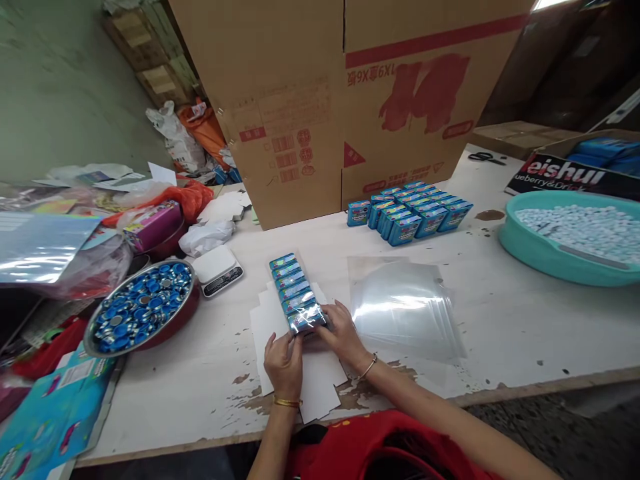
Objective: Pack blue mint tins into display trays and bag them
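A row of small blue boxes (293, 281) in transparent plastic wrap lies in front of me on a stack of white cards (317, 387). My left hand (284, 363) is closed at the near left corner of the pack, thumb and fingers at the end of the wrap. On the right corner, my right hand (345, 335) grips the nearest box and its film between thumb and fingers. Transparent plastic sheets (403, 307) lie flat beside my right hand. Part of the pack's near end is hidden by my fingers.
Stacked blue boxes (413, 212) stand before a large cardboard carton (350, 120). On the left are a bowl of blue-and-silver caps (143, 307) and a white scale (217, 270). A turquoise basin (545, 257) of white pieces and black scissors (485, 158) are at right.
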Demonstrator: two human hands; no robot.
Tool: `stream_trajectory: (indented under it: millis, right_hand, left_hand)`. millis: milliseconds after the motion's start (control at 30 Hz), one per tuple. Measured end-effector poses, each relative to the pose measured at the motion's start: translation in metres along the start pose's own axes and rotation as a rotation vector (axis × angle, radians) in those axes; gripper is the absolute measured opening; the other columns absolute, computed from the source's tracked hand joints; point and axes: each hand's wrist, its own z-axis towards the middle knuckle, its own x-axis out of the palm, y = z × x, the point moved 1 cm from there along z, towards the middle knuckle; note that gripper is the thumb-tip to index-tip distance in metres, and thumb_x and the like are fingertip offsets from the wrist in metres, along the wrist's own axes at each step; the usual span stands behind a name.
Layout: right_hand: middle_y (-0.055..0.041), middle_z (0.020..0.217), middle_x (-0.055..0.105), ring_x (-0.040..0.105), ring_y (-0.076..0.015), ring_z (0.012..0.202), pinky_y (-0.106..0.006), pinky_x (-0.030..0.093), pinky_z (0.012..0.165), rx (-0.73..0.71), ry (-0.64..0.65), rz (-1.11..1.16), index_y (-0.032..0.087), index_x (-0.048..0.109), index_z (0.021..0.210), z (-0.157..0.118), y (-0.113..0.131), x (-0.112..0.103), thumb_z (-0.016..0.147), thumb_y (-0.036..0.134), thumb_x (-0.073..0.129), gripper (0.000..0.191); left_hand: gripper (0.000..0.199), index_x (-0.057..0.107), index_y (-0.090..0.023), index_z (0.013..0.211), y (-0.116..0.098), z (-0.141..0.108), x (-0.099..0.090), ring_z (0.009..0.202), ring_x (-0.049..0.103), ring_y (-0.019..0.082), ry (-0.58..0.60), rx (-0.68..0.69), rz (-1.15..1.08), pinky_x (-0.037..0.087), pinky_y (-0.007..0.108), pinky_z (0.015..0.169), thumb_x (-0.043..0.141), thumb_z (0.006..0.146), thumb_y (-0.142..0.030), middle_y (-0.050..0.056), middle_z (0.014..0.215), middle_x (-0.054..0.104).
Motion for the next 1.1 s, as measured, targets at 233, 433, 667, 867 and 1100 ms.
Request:
stream_trajectory:
  millis: [233, 433, 667, 867, 1100]
  right_hand:
    - [-0.0044, 0.095, 0.067, 0.060, -0.0220, 0.092, -0.050, 0.035, 0.103, -0.072, 0.001, -0.033, 0.022, 0.058, 0.098, -0.001, -0.018, -0.021, 0.081, 0.029, 0.062, 0.018]
    - [-0.0026, 0.089, 0.066, 0.060, -0.0200, 0.086, -0.050, 0.033, 0.104, -0.102, 0.058, -0.097, 0.022, 0.057, 0.092, 0.009, -0.033, -0.043, 0.082, 0.033, 0.062, 0.016]
    - [-0.0037, 0.101, 0.066, 0.060, -0.0216, 0.096, -0.052, 0.026, 0.109, -0.001, 0.197, -0.065, 0.024, 0.056, 0.103, 0.011, -0.041, -0.063, 0.084, 0.036, 0.059, 0.022]
    - [-0.0117, 0.133, 0.047, 0.044, -0.0263, 0.122, -0.045, 0.035, 0.103, 0.223, 0.040, 0.081, 0.023, 0.040, 0.130, -0.017, -0.025, -0.081, 0.078, 0.041, 0.065, 0.061]
    - [-0.0032, 0.073, 0.058, 0.054, -0.0186, 0.074, -0.032, 0.044, 0.072, 0.609, 0.027, 0.564, 0.019, 0.057, 0.074, -0.033, 0.018, -0.058, 0.085, 0.060, 0.046, 0.044]
  left_hand:
    - [0.010, 0.064, -0.018, 0.088, -0.017, -0.003, 0.002, 0.061, 0.063, 0.012, 0.090, 0.099, -0.048, 0.051, 0.040, 0.092, 0.053, 0.087, -0.017, 0.000, 0.070, 0.069]
    - [0.013, 0.063, -0.019, 0.084, -0.025, 0.008, 0.005, 0.070, 0.066, 0.013, 0.228, 0.209, -0.140, 0.051, 0.040, 0.094, 0.052, 0.087, -0.014, 0.002, 0.079, 0.071]
    - [0.019, 0.066, -0.023, 0.088, -0.041, 0.008, 0.005, 0.076, 0.068, 0.016, 0.414, 0.301, -0.183, 0.049, 0.044, 0.096, 0.050, 0.086, -0.014, 0.003, 0.081, 0.073]
    - [0.012, 0.064, -0.021, 0.092, -0.029, 0.059, -0.012, 0.076, 0.065, 0.017, 0.374, 0.276, -0.298, 0.051, 0.035, 0.085, 0.063, 0.080, -0.024, 0.003, 0.080, 0.070]
    - [0.039, 0.065, -0.016, 0.096, 0.052, 0.173, 0.013, 0.099, 0.056, 0.022, 0.314, -0.416, -0.393, 0.042, 0.034, 0.088, 0.063, 0.074, -0.048, 0.010, 0.102, 0.065]
